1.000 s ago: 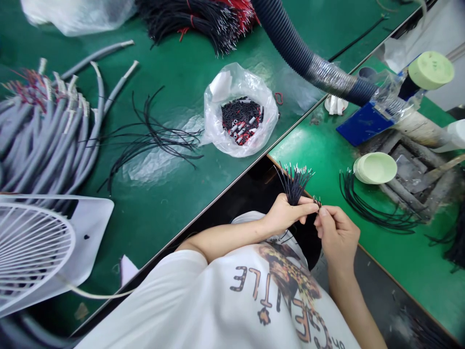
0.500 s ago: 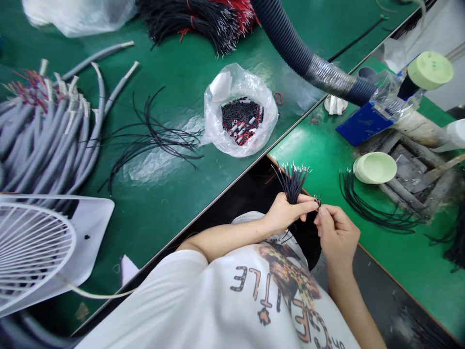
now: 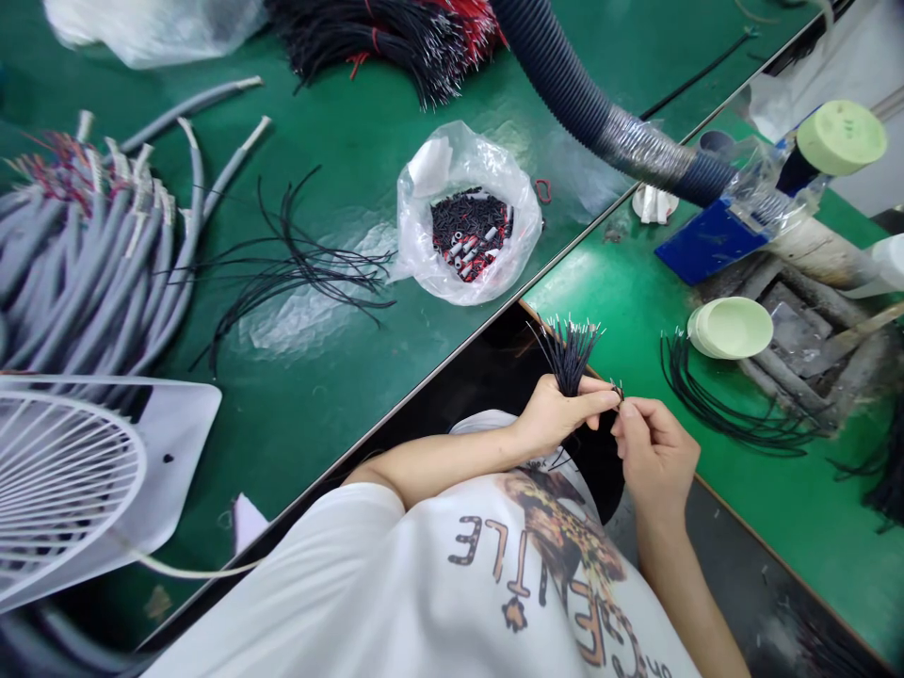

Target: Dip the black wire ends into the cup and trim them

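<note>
A bundle of thin black wires [image 3: 567,363] with bare silvery ends stands up from my left hand [image 3: 555,412], whose fingers are closed around it. The thumb and forefinger of that hand reach right and pinch at a few short wire ends [image 3: 619,388]. My right hand [image 3: 656,447] is closed too, its thumb and forefinger meeting the left fingertips at those same black wires. Both hands hang over the dark gap between the benches, in front of the white shirt. The lower part of the bundle is mostly hidden behind the left hand.
A plastic bag [image 3: 519,254] of small black, red and grey pieces lies on the green bench [image 3: 311,414]. Loose black wires [image 3: 303,259], grey cables [image 3: 91,273] and a white fan [image 3: 63,490] are leftward. On the right are a green cup [image 3: 731,328], more black wires [image 3: 727,405] and a ribbed hose [image 3: 565,85].
Almost nothing differs. Both hands keep their places and grips; the fingertips at the short wire ends have shifted only very slightly.
</note>
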Action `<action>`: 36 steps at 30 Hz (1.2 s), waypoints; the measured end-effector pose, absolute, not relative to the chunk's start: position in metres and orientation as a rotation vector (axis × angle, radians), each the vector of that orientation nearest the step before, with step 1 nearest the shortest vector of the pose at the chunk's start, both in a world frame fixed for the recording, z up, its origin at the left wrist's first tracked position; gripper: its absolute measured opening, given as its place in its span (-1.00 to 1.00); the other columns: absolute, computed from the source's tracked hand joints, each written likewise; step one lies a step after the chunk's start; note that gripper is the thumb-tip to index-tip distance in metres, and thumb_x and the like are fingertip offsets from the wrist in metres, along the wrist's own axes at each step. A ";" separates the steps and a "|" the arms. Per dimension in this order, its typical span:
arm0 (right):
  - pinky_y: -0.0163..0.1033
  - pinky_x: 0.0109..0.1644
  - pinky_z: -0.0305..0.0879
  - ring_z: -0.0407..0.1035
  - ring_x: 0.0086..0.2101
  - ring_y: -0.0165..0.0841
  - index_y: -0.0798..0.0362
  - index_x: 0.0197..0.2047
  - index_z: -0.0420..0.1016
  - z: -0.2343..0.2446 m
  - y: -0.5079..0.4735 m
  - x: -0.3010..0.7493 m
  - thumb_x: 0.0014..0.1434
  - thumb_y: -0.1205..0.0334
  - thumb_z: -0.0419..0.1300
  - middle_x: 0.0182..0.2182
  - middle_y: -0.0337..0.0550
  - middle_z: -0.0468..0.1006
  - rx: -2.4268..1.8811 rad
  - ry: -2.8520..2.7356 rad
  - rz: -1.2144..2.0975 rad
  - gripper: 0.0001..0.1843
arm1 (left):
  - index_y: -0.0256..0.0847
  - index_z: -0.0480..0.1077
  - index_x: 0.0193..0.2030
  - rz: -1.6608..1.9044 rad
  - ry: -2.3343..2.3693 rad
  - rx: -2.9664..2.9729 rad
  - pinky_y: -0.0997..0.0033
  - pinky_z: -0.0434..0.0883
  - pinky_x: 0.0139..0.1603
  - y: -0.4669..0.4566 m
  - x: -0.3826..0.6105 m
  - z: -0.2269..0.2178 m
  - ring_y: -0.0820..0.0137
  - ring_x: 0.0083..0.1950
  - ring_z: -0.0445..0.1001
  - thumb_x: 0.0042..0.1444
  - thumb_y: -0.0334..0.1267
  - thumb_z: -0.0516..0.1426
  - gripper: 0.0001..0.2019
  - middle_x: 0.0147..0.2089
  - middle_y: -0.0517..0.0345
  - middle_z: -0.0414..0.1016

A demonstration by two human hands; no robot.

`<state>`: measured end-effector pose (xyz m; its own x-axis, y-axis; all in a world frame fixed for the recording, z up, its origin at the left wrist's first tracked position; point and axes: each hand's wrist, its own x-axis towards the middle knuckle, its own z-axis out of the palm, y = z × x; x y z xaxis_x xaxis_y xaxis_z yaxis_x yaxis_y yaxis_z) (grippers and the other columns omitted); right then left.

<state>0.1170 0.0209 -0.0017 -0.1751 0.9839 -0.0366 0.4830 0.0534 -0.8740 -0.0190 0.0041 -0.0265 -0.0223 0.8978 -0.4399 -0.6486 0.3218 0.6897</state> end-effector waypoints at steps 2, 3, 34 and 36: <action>-0.36 -0.52 0.13 0.20 -0.62 -0.52 0.09 -0.36 0.49 -0.001 0.021 0.116 0.26 0.13 0.17 -0.59 -0.32 0.38 -1.477 -1.722 1.062 -0.76 | -0.36 0.56 -0.32 1.270 0.980 0.317 0.53 -0.04 -0.58 0.004 -0.019 -0.027 0.65 -0.64 0.13 -0.08 -0.05 0.36 -0.64 -0.67 0.28 0.32; -0.36 -0.53 0.12 0.19 -0.63 -0.52 0.10 -0.36 0.49 0.000 0.022 0.116 0.26 0.13 0.17 -0.59 -0.33 0.38 -1.477 -1.720 1.066 -0.76 | -0.36 0.56 -0.32 1.272 0.977 0.315 0.53 -0.04 -0.58 0.004 -0.019 -0.028 0.65 -0.64 0.12 -0.08 -0.05 0.36 -0.64 -0.67 0.28 0.32; -0.38 -0.53 0.12 0.19 -0.64 -0.55 0.09 -0.40 0.47 -0.001 0.024 0.117 0.27 0.15 0.16 -0.61 -0.35 0.38 -1.474 -1.736 1.094 -0.75 | -0.36 0.56 -0.33 1.297 0.974 0.330 0.53 0.12 -0.51 0.005 -0.017 -0.031 0.62 -0.60 0.24 -0.10 -0.08 0.37 -0.66 -0.63 0.27 0.36; -0.38 -0.54 0.13 0.20 -0.64 -0.54 0.09 -0.40 0.47 -0.001 0.024 0.117 0.26 0.15 0.17 -0.62 -0.36 0.37 -1.476 -1.720 1.102 -0.75 | -0.36 0.56 -0.32 1.287 0.978 0.318 0.52 0.12 -0.50 0.005 -0.017 -0.030 0.61 -0.60 0.25 -0.11 -0.08 0.37 -0.65 -0.65 0.27 0.35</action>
